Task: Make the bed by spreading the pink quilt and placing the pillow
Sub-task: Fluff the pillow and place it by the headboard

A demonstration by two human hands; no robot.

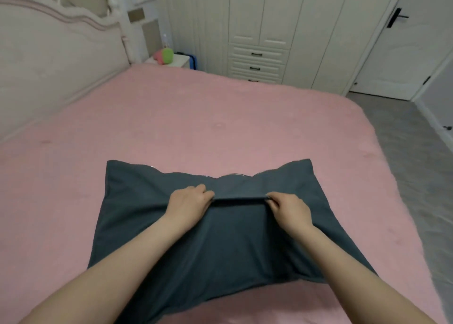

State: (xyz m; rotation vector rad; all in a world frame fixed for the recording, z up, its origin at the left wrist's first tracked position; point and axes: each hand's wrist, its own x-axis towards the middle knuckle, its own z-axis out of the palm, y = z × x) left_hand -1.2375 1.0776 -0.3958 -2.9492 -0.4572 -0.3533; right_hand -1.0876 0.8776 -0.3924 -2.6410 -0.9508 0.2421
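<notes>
The pink quilt lies flat across the whole bed, reaching the cream headboard on my left and dropping off at the rounded corner on my right, where grey floor opens toward the wardrobe and door. Plenty of bare quilt stretches ahead of me. The dark grey-blue pillow rests on the quilt's near part, close in front of me, limp and creased, its far corners splayed. My left hand and right hand each pinch a raised fold of its cover, fingers curled, pulling it taut between them.
</notes>
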